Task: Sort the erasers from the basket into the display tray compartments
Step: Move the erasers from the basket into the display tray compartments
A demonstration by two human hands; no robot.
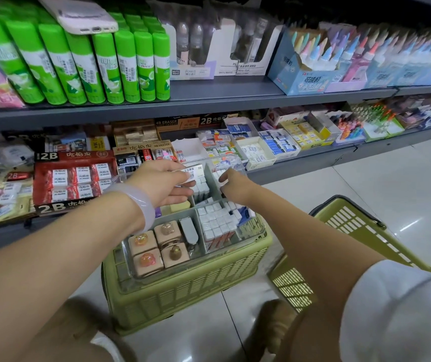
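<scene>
Clear tray [258, 232] compartments hold white erasers [215, 218]

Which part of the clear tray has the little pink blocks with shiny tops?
The compartment nearest the person, at the tray's front left: four pink blocks with glittery toppers. The other compartments hold plain white erasers.

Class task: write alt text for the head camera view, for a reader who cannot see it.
Two hands reach into a clear display tray resting on a green basket: the left hand pinches a labelled eraser, the right hand touches small white erasers in a compartment. Behind them stand stationery shelves with green glue sticks.
</scene>
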